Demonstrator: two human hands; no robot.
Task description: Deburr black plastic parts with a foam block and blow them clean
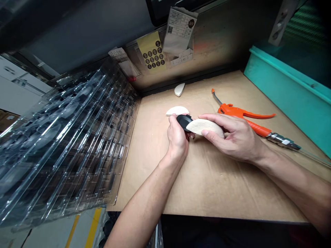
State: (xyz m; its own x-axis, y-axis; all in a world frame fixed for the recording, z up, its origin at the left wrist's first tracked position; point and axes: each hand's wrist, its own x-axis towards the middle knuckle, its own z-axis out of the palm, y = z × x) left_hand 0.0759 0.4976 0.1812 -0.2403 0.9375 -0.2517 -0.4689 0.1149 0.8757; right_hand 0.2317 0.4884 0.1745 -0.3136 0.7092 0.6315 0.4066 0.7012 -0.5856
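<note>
My left hand [178,137] is closed around a small black rounded part [184,121], held just above the cardboard-covered bench [207,179]. My right hand [232,136] grips a cream-coloured, half-moon pad [204,126] between thumb and fingers, its tip pressed against the black part. A second cream half-moon pad [177,110] lies on the cardboard just behind my left hand. A third pad [179,89] rests further back near the wall.
An orange air blow gun [243,115] with a metal hose fitting lies right of my hands. A stack of clear plastic blister trays [64,144] leans at the left. A teal bin [292,93] borders the right. Paper labels [178,31] hang on the back wall.
</note>
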